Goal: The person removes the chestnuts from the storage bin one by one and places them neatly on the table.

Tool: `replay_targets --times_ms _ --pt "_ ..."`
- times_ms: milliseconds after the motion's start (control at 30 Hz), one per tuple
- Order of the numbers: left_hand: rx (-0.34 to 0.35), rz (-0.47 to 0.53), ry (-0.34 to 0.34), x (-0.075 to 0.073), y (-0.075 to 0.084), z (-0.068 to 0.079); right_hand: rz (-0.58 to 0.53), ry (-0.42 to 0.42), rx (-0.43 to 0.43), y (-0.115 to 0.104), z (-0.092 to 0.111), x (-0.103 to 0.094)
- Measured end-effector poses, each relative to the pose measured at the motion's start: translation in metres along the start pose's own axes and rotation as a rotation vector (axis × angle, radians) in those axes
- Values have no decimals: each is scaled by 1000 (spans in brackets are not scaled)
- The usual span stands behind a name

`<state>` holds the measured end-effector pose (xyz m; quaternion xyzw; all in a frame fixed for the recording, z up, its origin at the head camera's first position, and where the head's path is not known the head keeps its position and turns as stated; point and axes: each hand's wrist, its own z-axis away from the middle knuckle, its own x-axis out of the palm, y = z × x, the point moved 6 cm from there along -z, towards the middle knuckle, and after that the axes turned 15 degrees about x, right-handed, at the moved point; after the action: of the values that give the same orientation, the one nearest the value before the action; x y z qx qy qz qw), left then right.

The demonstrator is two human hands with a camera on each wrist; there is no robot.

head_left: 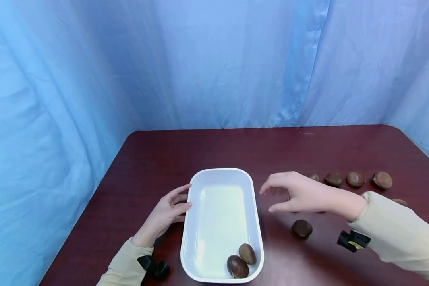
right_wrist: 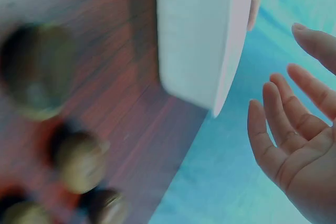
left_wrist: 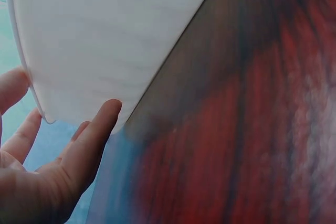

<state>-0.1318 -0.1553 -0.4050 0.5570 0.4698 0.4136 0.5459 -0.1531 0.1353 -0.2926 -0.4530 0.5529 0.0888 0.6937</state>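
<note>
A white oblong tray [head_left: 221, 222] with rounded corners stands on the table. Two brown, chestnut-like rounded pieces [head_left: 238, 266] lie side by side in its near right corner. My left hand [head_left: 165, 213] is at the tray's left side, its fingers spread and fingertips at the rim; in the left wrist view the thumb [left_wrist: 107, 116] rests along the outer wall. Just right of the tray my right hand [head_left: 296, 192] hovers, fingers loosely bent and apart. Nothing lies between them in the right wrist view, where the palm [right_wrist: 310, 161] faces the camera.
More brown pieces lie on the dark red table [head_left: 178, 151] at the right. Several form a row with a far-right piece [head_left: 382, 180]; a single dark piece [head_left: 302, 228] lies nearer. My right hand and forearm partly hide others. Blue curtains [head_left: 218, 71] hang behind the table.
</note>
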Motion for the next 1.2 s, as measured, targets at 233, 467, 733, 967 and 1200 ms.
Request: replay_targets --times_ms 233,467,733,967,1200 --pt "-10 9 0 0 1 -1 11 -132 -116 -37 -34 15" --pt "-10 1 3 0 1 0 100 -296 -130 -62 -55 38" --pt "-20 35 6 0 0 -1 249 -497 -26 -71 -63 65" --pt "-14 39 4 0 1 -1 351 -585 32 -69 -63 83" --pt "-17 28 9 1 1 -1 415 -670 70 -58 -54 100"
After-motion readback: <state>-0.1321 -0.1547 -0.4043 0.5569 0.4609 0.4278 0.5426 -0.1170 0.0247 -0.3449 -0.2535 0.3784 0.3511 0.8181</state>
